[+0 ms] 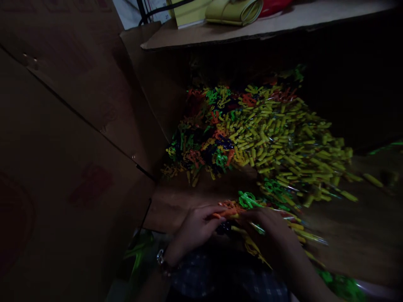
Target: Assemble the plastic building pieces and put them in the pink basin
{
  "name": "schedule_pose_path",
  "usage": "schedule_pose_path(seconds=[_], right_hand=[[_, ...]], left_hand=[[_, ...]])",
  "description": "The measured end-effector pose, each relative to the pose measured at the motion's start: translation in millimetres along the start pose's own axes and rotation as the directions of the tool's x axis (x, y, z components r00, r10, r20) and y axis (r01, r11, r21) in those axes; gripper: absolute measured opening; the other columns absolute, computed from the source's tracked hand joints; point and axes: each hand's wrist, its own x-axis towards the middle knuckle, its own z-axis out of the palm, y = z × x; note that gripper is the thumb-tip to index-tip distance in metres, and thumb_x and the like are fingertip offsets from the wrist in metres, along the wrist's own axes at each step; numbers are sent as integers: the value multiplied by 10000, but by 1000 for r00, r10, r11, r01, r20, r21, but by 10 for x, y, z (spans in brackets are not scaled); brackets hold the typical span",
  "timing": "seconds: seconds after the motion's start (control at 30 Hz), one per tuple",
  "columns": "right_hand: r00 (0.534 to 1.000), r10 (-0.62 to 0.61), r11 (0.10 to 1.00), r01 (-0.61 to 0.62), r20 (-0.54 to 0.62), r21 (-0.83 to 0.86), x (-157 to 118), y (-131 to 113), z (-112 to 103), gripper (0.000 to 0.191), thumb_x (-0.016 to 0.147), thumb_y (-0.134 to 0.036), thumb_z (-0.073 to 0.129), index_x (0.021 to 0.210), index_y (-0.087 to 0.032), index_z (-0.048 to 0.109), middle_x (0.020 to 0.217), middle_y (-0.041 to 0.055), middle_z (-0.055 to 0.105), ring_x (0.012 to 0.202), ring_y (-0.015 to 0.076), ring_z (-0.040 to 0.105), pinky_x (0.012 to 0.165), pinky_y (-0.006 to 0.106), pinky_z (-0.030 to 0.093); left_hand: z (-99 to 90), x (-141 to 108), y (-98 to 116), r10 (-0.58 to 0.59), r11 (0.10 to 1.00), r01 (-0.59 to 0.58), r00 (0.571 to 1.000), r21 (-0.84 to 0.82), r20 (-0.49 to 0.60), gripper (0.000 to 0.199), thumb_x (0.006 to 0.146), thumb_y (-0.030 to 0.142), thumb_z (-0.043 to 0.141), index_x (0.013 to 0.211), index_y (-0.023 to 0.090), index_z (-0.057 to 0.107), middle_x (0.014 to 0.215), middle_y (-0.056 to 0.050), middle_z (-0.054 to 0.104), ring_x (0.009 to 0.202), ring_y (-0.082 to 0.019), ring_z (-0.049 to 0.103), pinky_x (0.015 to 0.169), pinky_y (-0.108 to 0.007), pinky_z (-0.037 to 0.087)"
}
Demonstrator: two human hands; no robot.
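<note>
Left wrist bears a metal band [160, 256]. Left hand [201, 223] pinches an orange piece [231, 213] above the worktop, between both hands. Right hand [267, 220] adjoins it; fingertips obscured, grip cannot be determined. A green piece [247, 200] lies just beyond. Farther: mixed-colour pile [195, 142] left, yellow pile [283, 142] right, beneath a cardboard shelf [289, 26].

Dim light, deep shadows, slight blur
</note>
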Motion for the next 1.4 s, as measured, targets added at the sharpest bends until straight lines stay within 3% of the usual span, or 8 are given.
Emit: schedule_pose_path(seconds=[0.17, 0.4, 0.53, 0.73, 0.97, 1.1, 1.27, 1.4], right_hand=[[1000, -6, 997, 5, -8, -81, -168, -63, 8, 186, 905, -144, 429, 1013, -187, 573, 826, 68, 633, 808, 199, 576, 829, 388, 413], [983, 134, 949, -165, 128, 270, -168, 61, -249, 66, 861, -254, 545, 880, -231, 604, 789, 17, 662, 703, 138, 629, 609, 228, 491], [960, 254, 935, -275, 118, 224, -222, 180, -392, 111, 867, -288, 535, 869, -213, 616, 809, 38, 666, 746, 163, 627, 666, 274, 496], [899, 431, 901, -434, 73, 17, -376, 756, -303, 261, 821, -435, 542, 911, -214, 649, 1054, 120, 601, 1052, 276, 544, 862, 436, 461], [870, 464, 886, -453, 169, -102, -405, 852, -67, 453, 858, -481, 462, 1172, -180, 587, 1328, 185, 428, 1269, 334, 348, 1012, 520, 329], [901, 426, 903, -429, 85, 21, -539, 773, -132, 348, 879, -420, 463, 1092, -190, 614, 1291, 154, 476, 1221, 279, 420, 994, 476, 367], [809, 573, 814, -543, -129, 208, -511, 959, -332, 333, 914, -389, 401, 1115, -176, 559, 1177, 119, 550, 1132, 203, 499, 978, 397, 390], [849, 512, 847, -524, 129, 91, -289, 1026, -275, 388, 907, -381, 414, 1183, -145, 548, 1159, 130, 568, 1097, 223, 509, 960, 393, 396]], left_hand=[[71, 19, 48, 60, 997, -60, 998, 40, 2, 239, 816, 184, 587, 1035, 210, 680, 1040, -35, 682, 981, -175, 608, 875, -252, 461], [54, -20, 111, -1, 1000, 9, 965, -30, 261, 211, 801, 191, 597, 990, 206, 692, 980, -31, 694, 899, -172, 632, 809, -258, 494], [103, 30, 41, 57, 989, -77, 987, 128, 151, 359, 830, 317, 582, 1177, 230, 581, 1191, -64, 605, 1098, -213, 549, 956, -347, 438], [295, 179, -384, 273, 728, -300, 952, 616, 141, 926, 634, 577, 701, 1406, 304, 268, 1506, -93, 175, 1360, -361, 145, 1056, -568, 259], [496, 157, -683, 321, 556, -341, 929, 758, 182, 914, 664, 591, 666, 1416, 293, 241, 1482, -112, 236, 1319, -360, 244, 1061, -603, 192], [497, 118, -707, 312, 565, -339, 932, 752, 186, 883, 703, 583, 635, 1422, 291, 215, 1475, -119, 249, 1312, -348, 260, 1057, -580, 216], [505, 112, -701, 302, 584, -320, 939, 746, 167, 963, 699, 611, 618, 1442, 252, 122, 1477, -143, 236, 1326, -347, 241, 1067, -558, 210], [530, 127, -682, 304, 575, -301, 942, 761, 143, 969, 682, 603, 640, 1436, 250, 142, 1465, -140, 265, 1320, -345, 256, 1063, -561, 218]])
